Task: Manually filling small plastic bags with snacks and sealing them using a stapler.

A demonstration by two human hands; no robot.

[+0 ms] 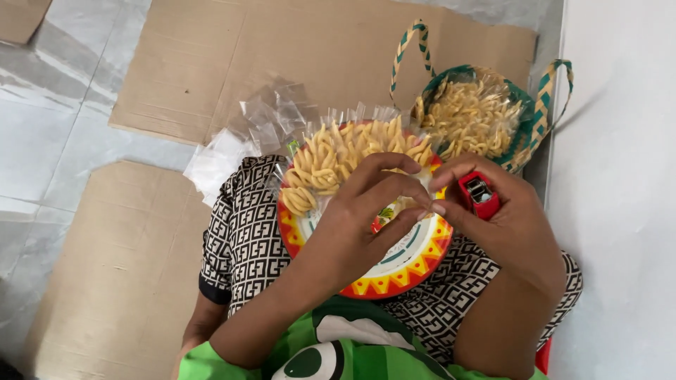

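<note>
A round plate (405, 271) with a red and yellow patterned rim rests on my lap. A clear bag of curled yellow snacks (338, 158) lies across its far side. My left hand (366, 211) pinches the bag's open edge over the plate. My right hand (503, 225) meets it at the fingertips, also pinching the plastic, and holds a red stapler (480, 193) against its palm.
A woven green and tan basket (521, 141) with two handles stands beyond the plate, filled with packed snack bags (468, 116). Several empty clear plastic bags (260, 127) lie on flattened cardboard (211, 63) to the left. A white wall (620, 176) runs along the right.
</note>
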